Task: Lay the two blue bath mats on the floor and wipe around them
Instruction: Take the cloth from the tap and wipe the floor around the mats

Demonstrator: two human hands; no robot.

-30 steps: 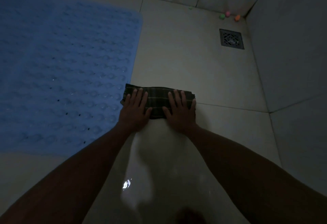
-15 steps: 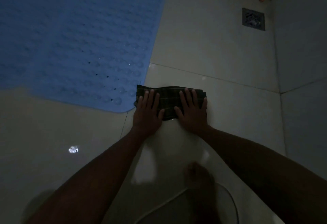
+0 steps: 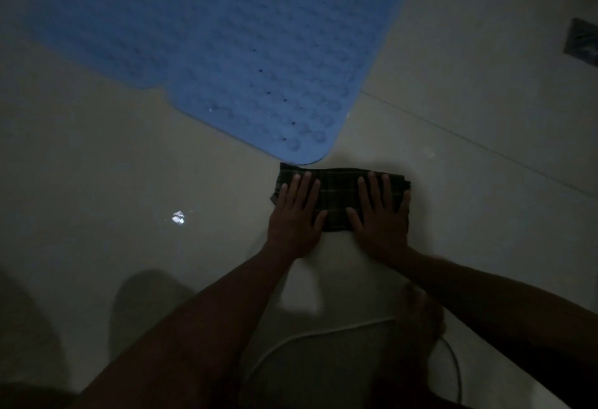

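A blue bath mat (image 3: 242,36) with round bumps lies flat on the pale tiled floor and fills the upper left. Its near edge has a step at the left; I cannot tell whether that is a second mat. A folded dark plaid cloth (image 3: 336,195) lies on the floor just below the mat's near right corner, with its top left corner touching the mat. My left hand (image 3: 296,214) presses flat on the cloth's left half. On the right half my right hand (image 3: 380,217) does the same, fingers spread.
A square floor drain (image 3: 582,41) sits at the right edge. My bare foot (image 3: 420,318) stands behind my right hand, with a thin white cord (image 3: 307,337) curving on the floor beside it. A bright light reflection (image 3: 178,217) shows on the wet-looking floor to the left.
Both hands have slid the cloth back along the mat's right side to its near corner. The view has turned, so the drain and wall moved off to the right.
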